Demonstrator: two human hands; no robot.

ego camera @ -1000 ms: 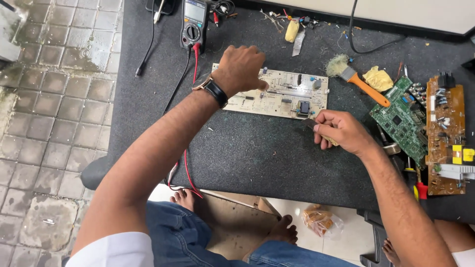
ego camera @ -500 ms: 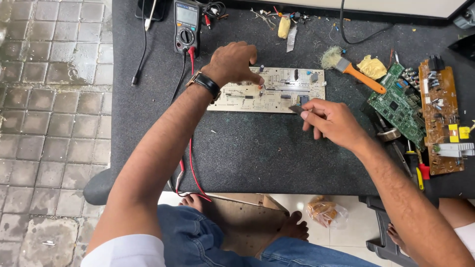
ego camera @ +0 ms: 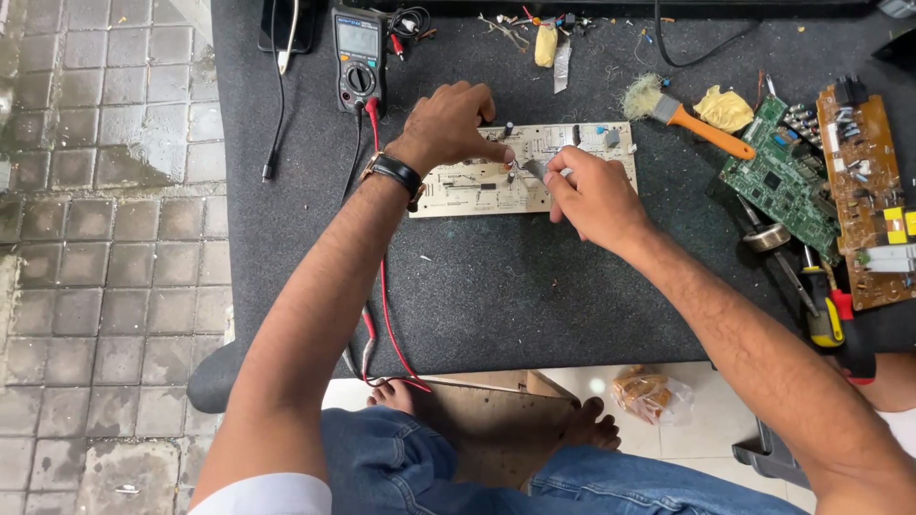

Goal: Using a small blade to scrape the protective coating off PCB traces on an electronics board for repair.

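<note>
Fingers of the right hand are pinching together on a small metal tool, whose tip is pointing at the middle of a pale circuit board. The left hand is resting on the board's upper left part, its fingers curling down and pressing together on a small part of the board just beside the tool's tip; exactly what they are gripping is too small to tell. A black watch is sitting on the left wrist.

The pale board is lying flat on a dark mat that is covering the table, near the mat's far edge. Behind the left hand a multimeter is lying face up, and its red lead is running down across the mat and hanging over the near edge. To the right of the board a brush with an orange handle is lying at a slant, with a yellow rag just beside it. Further right a green circuit board and a brown circuit board are lying side by side, with screwdrivers near them at the mat's edge.

Below the table the person's bare feet are resting on a piece of board, and their knees in blue jeans are showing.
</note>
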